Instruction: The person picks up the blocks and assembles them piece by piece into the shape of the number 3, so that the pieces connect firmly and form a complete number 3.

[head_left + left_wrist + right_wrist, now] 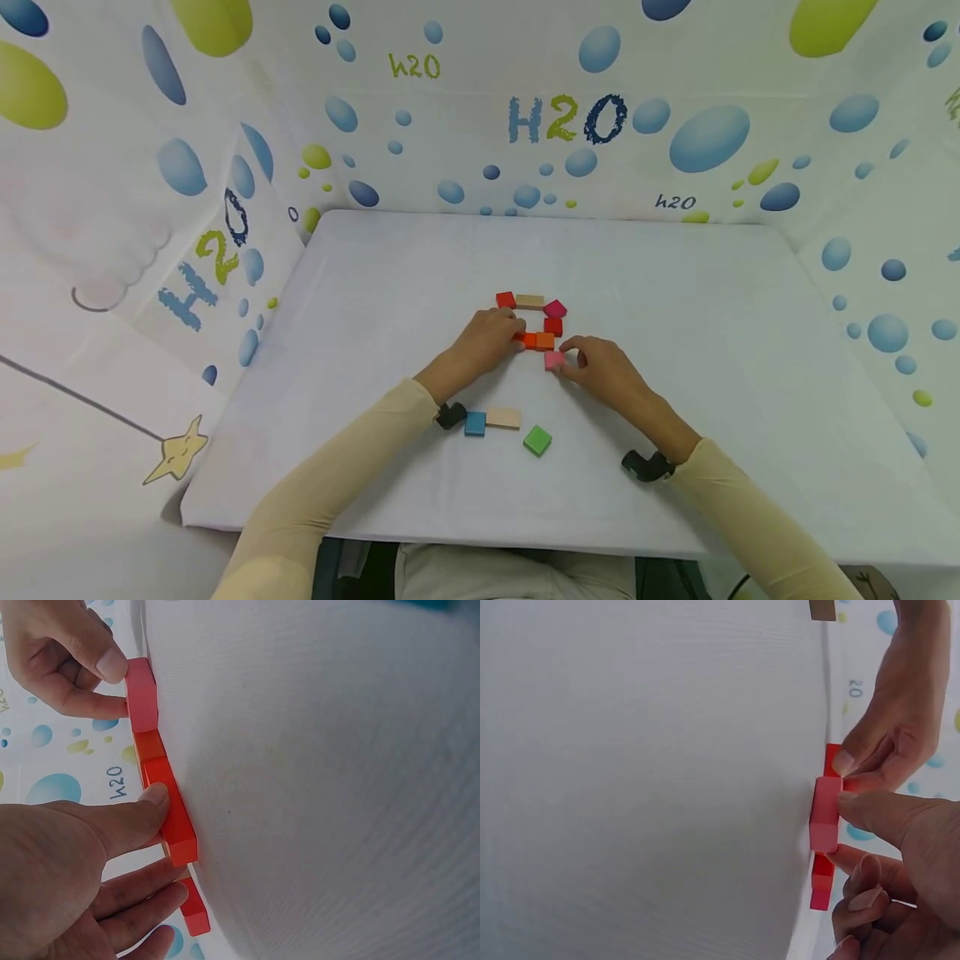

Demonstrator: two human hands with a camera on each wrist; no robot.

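Holding pink block (825,806) pinched inside right grip (606,369); left grip (487,340) narrow too, pinching orange-red block (178,821)

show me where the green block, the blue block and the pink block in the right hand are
green block (537,440): head view, on its top face
blue block (475,422): head view, on its top face
pink block (825,809): right wrist view, mid-block, on its larger visible face
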